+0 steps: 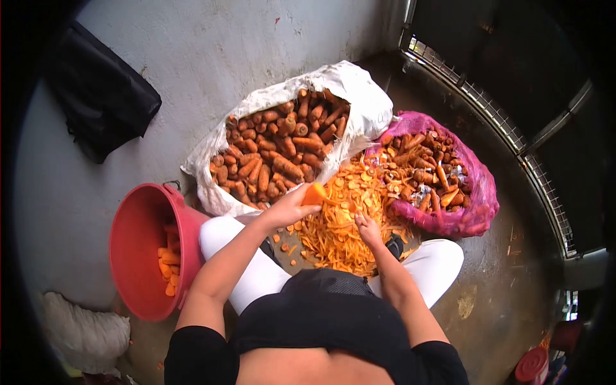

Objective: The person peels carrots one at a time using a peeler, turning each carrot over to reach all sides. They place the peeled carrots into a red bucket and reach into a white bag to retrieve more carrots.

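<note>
My left hand [287, 209] is wrapped around a carrot [314, 194] whose bright orange, peeled-looking end points up and away from me. To its right, my right hand [367, 229] is closed with the thumb forward; whatever it grips is too small to make out. Both hands are above a heap of orange carrot peelings and cut ends [340, 240] between my legs. Just beyond the left hand, a white sack [362, 96] lies open, full of unpeeled carrots [282, 147].
On the left, a red bucket [131, 250] tilts toward me with several peeled carrots [169, 266] inside. A pink mesh sack [478, 186] of carrots and scraps sits at the right. A black bag [106, 90] hangs by the wall. A whitish sack [86, 330] lies lower left.
</note>
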Demonstrator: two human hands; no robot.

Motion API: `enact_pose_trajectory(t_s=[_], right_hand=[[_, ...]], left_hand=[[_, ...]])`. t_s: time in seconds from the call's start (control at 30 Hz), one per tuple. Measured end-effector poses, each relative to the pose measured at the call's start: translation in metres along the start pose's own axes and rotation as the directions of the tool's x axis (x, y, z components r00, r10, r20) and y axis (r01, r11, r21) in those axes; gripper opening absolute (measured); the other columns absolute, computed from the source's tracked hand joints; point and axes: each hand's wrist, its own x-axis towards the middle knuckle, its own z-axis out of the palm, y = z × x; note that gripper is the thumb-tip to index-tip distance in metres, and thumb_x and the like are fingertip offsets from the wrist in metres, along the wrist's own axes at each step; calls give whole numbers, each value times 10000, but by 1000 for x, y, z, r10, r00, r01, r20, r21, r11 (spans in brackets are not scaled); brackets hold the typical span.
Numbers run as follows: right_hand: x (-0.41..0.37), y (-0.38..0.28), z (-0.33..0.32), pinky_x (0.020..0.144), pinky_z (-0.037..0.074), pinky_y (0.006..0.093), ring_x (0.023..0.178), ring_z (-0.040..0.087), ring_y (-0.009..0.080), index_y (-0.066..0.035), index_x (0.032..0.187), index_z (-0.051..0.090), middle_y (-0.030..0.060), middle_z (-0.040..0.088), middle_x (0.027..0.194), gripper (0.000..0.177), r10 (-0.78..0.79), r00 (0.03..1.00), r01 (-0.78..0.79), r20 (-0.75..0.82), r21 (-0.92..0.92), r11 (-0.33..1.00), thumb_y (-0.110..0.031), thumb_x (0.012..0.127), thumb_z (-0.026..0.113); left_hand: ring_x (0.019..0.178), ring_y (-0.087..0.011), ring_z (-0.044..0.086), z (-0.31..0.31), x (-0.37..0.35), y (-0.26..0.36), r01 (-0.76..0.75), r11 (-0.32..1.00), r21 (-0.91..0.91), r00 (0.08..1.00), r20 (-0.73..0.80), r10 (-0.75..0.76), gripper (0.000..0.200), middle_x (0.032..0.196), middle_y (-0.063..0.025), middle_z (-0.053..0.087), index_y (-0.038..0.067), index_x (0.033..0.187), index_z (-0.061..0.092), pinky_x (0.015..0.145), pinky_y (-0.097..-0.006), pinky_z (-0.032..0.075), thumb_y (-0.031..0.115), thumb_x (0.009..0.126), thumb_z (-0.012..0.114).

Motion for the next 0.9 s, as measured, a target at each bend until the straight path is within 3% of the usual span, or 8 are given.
enact_pose_trajectory(t_s=[0.07, 0.13, 0.4, 0.53, 0.57, 0.67, 0.8, 0.9], right_hand=[[6, 6, -7, 679, 488, 344, 803, 661, 271, 19, 1023, 634, 185, 682, 870, 501, 10, 999, -10, -38, -10, 1000, -458, 922, 518], [-2, -13, -23, 407, 347, 318, 390, 457, 166, -14, 818, 605, 51, 476, 512, 490, 337, 920, -386, 200, 319, 865, -489, 914, 530], [-12, -34, 0, 425, 378, 344, 407, 492, 182, -9, 825, 639, 63, 498, 501, 554, 381, 873, -420, 305, 72, 905, -548, 892, 531], [-15, -32, 3, 477, 431, 367, 465, 555, 205, -5, 801, 650, 90, 546, 537, 580, 298, 918, -262, 261, -166, 951, -567, 882, 531], [-15, -31, 4, 501, 442, 379, 485, 567, 218, -6, 834, 656, 104, 563, 557, 571, 291, 920, -243, 265, -199, 949, -561, 884, 529], [-15, -34, 2, 505, 442, 379, 485, 568, 229, -10, 847, 664, 109, 570, 567, 569, 344, 895, -306, 283, -169, 937, -561, 887, 525], [-13, -32, 4, 510, 427, 382, 495, 560, 234, -13, 899, 669, 114, 574, 581, 543, 370, 882, -332, 291, -172, 927, -535, 900, 518], [-12, -22, 7, 523, 430, 387, 514, 569, 235, -10, 891, 670, 119, 576, 586, 542, 324, 900, -275, 291, -197, 941, -529, 900, 514]], left_hand=[[1144, -161, 506, -5, -8, -18, -47, 987, -154, 999, 5, 49, 562, 1220, -89, 540, 18, 1338, 384, 985, -319, 393, 184, 879, 663], [1143, -142, 502, -8, -19, -23, -51, 953, -300, 999, -9, 51, 525, 1211, -63, 540, 36, 1320, 405, 987, -309, 396, 153, 880, 665], [1194, -168, 438, -9, -38, -3, -301, 905, -301, 954, -92, 287, 326, 1203, -24, 474, 113, 1148, 515, 1044, -326, 329, 77, 861, 664], [1183, -128, 440, -4, -34, -15, -282, 880, -381, 959, -125, 253, 346, 1205, -20, 490, 114, 1152, 491, 1025, -291, 359, -1, 859, 635], [1130, -171, 503, -3, -32, -17, -377, 894, -242, 923, -182, 340, 312, 1180, -48, 498, 103, 1169, 490, 890, -330, 481, 137, 894, 633], [1038, -186, 562, -15, -39, -20, -309, 682, -662, 942, -310, 126, 293, 1121, -73, 530, 67, 1182, 468, 853, -359, 507, 206, 941, 561], [899, -185, 568, -70, -72, -24, -701, -9, -713, 713, -701, 25, 361, 962, -67, 534, 26, 1163, 471, 861, -358, 495, 283, 931, 574], [942, -215, 552, -119, -118, -41, -930, -83, -359, 364, -929, -66, 318, 976, -105, 531, 3, 1065, 505, 882, -369, 489, 237, 890, 629]])
